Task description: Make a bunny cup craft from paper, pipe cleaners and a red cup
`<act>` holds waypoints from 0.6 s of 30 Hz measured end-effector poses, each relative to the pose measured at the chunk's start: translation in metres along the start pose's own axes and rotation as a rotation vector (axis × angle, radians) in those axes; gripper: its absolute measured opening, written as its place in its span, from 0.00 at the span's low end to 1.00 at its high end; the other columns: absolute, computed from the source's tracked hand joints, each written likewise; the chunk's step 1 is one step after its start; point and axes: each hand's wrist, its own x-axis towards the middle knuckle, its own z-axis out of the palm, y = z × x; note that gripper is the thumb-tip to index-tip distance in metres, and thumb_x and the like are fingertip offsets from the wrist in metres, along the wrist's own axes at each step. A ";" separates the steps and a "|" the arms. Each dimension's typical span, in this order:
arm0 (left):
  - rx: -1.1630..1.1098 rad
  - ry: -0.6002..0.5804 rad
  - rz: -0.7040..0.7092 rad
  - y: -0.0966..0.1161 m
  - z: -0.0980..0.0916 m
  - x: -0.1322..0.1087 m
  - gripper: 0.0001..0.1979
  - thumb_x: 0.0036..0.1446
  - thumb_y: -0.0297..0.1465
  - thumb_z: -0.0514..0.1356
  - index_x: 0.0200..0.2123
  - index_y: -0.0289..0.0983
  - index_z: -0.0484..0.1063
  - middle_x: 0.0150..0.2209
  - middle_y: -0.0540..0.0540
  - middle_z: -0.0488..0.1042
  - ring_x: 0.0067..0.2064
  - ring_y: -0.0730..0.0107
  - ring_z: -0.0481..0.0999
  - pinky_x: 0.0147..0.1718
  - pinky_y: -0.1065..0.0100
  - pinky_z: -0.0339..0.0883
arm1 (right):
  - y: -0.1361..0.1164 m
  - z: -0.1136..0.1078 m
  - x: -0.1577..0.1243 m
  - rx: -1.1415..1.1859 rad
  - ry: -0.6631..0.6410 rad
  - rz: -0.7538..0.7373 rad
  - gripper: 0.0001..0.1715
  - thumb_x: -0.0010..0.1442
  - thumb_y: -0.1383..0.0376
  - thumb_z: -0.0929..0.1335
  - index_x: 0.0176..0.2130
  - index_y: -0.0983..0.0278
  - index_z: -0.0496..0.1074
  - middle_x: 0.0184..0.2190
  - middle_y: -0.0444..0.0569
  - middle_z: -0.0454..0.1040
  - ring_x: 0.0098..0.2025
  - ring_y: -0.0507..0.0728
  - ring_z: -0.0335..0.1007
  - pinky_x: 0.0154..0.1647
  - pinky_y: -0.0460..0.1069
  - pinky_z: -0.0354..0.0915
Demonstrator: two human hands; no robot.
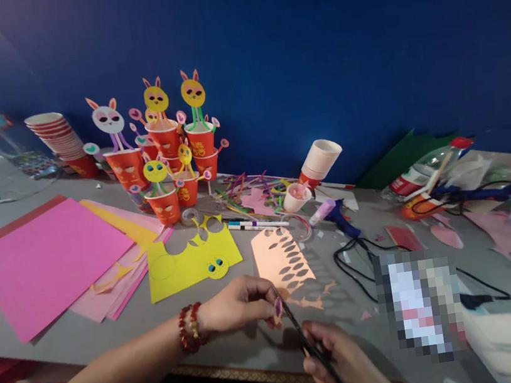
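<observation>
In the head view my left hand [247,302], with a red bead bracelet on the wrist, pinches a small peach paper ear with a purple middle [278,307]. My right hand [338,357] is closed around black scissors [298,328]. Their slim tip reaches up beside the paper ear, near my left fingertips. Just beyond lies a peach paper sheet [271,256] with rows of leaf-shaped holes. To its left is a yellow sheet [177,275] with round cut-outs, and a yellow face disc with blue eyes [218,266] rests on it.
Red paper cups [125,168] topped with rabbit faces stand at the back left. Pink sheets [51,264] lie at left. Pipe cleaners [236,188], markers [257,223], a white cup [297,197] and a blue glue gun [346,222] with black cord are behind. A bottle [411,182] leans at right.
</observation>
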 end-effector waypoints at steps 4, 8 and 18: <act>0.009 0.006 0.000 0.000 0.000 0.000 0.15 0.53 0.41 0.67 0.28 0.33 0.76 0.26 0.47 0.76 0.29 0.72 0.75 0.34 0.71 0.68 | -0.009 0.000 -0.002 -0.044 -0.006 0.002 0.41 0.43 0.31 0.71 0.24 0.59 0.52 0.13 0.31 0.54 0.12 0.43 0.52 0.13 0.41 0.44; 0.009 0.014 -0.007 0.000 0.000 0.000 0.15 0.53 0.41 0.68 0.28 0.33 0.76 0.26 0.47 0.76 0.29 0.72 0.74 0.33 0.71 0.67 | -0.005 -0.001 0.000 -0.046 -0.001 -0.006 0.40 0.43 0.32 0.71 0.24 0.59 0.52 0.12 0.30 0.52 0.10 0.43 0.50 0.12 0.41 0.41; 0.003 -0.001 0.011 0.001 0.000 0.000 0.16 0.54 0.42 0.67 0.28 0.33 0.75 0.27 0.48 0.76 0.29 0.73 0.74 0.34 0.71 0.67 | 0.020 -0.005 0.005 0.003 0.062 -0.023 0.41 0.40 0.31 0.72 0.23 0.58 0.52 0.12 0.29 0.49 0.10 0.43 0.44 0.10 0.42 0.41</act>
